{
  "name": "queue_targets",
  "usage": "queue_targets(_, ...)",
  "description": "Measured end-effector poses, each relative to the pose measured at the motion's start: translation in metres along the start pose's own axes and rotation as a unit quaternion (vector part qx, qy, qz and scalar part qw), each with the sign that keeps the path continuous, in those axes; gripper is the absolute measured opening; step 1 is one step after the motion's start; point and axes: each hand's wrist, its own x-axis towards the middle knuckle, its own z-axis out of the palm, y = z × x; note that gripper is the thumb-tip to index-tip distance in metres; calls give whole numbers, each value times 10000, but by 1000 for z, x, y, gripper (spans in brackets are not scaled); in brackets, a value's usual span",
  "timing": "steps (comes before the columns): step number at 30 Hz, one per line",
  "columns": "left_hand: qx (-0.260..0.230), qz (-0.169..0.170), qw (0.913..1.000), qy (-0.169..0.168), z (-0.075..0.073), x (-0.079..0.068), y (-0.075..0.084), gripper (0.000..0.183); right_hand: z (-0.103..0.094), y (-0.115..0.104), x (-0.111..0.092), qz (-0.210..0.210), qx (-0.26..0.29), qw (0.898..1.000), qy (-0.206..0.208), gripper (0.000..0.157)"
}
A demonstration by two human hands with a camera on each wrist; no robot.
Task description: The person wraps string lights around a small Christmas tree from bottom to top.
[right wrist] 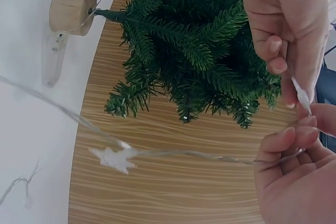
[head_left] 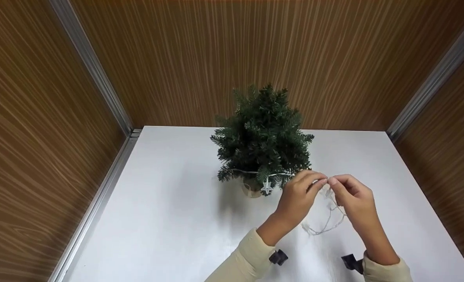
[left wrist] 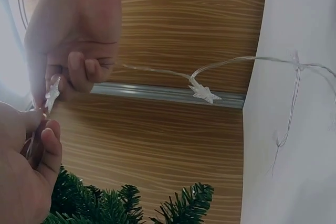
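Head cam: both hands [head_left: 297, 196] [head_left: 356, 201] pinch str. lights [head_left: 267, 186], nearly closed, exact grip pt. hidden.

Behind the tree [head_left: 267, 133], a wall [head_left: 185, 58]; beneath it, the table [head_left: 157, 219]; across its front, the light string [head_left: 267, 185]; front-right of it, the left hand [head_left: 297, 197], then the right hand [head_left: 356, 200]

No readable text or labels.

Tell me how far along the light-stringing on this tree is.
Done: one stretch of the light string crosses the tree low at its front, a star hanging there. In hand: the left grip and right grip pinch the string close together. Apparently left: the loose length beside the tree, whose higher visible branches show no lights.
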Motion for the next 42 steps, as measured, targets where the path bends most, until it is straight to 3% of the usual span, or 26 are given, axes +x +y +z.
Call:
queue_targets(8,-152,-98,9997,-172,0,-1,0,23,-20,7,-8,229,-723,9964,-367,13)
queue_targets(12,-194,-175,9995,-194,-1,-1,-1,23,-34,10,-12,155,-1088,9932,-391,10)
queue_targets(15,-184,-165,9996,-148,-2,-1,-2,22,-42,12,-13,-128,-1212,9920,-326,6)
queue_targets(21,-452,-332,9984,33,-3,-1,-1,22,-60,16,-13,-838,-1540,9835,-440,22)
queue_targets(27,-521,-311,9981,120,-4,0,2,21,-77,20,-13,-1052,-1783,9773,-441,26)
queue_targets(30,-446,-232,9987,128,-4,0,2,21,-83,25,-13,-1495,-1575,9755,-355,30)
queue_targets(36,-354,-191,9991,117,-3,-1,0,22,-91,32,-8,-2507,-1421,9574,-162,42)
queue_targets(38,-349,-198,9992,85,-2,-2,1,22,-91,33,-7,-2644,-1479,9529,-124,43)
queue_targets(42,-345,-211,9992,22,-2,-2,1,22,-89,34,-10,-2578,-1547,9535,-209,43)
